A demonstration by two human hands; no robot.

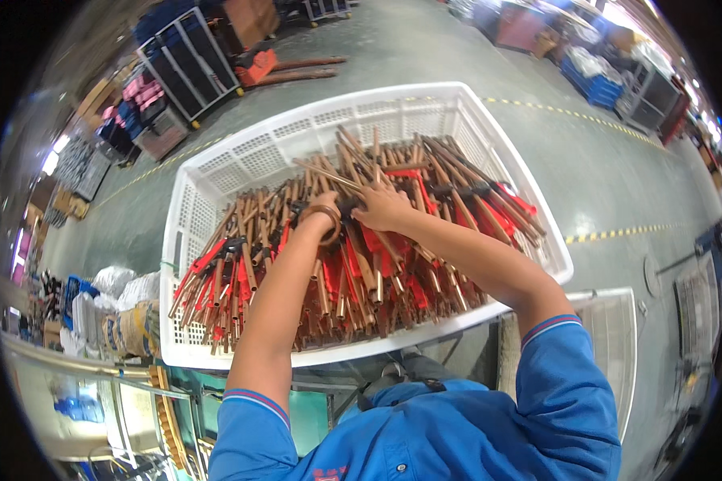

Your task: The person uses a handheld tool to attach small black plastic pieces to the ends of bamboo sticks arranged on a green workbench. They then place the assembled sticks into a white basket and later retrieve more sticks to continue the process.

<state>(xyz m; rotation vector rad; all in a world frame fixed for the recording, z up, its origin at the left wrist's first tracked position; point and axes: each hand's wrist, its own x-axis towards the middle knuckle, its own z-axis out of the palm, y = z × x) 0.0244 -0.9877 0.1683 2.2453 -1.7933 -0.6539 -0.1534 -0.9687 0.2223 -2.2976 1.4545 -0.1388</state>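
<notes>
Apparently, handling is under way, though what is finished cannot be told: brown tubes (365, 268) with red pieces (373, 240) are heaped inside the white crate (437, 112). Near its centre, tubes are touched by the left hand (322, 204) and the right hand (383, 208), thumb parted; whether either grips cannot be told.

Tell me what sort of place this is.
Probably a factory or warehouse: a large white crate piled with brown tubes, an orange pallet truck and yellow dashed floor lines all point that way.
</notes>
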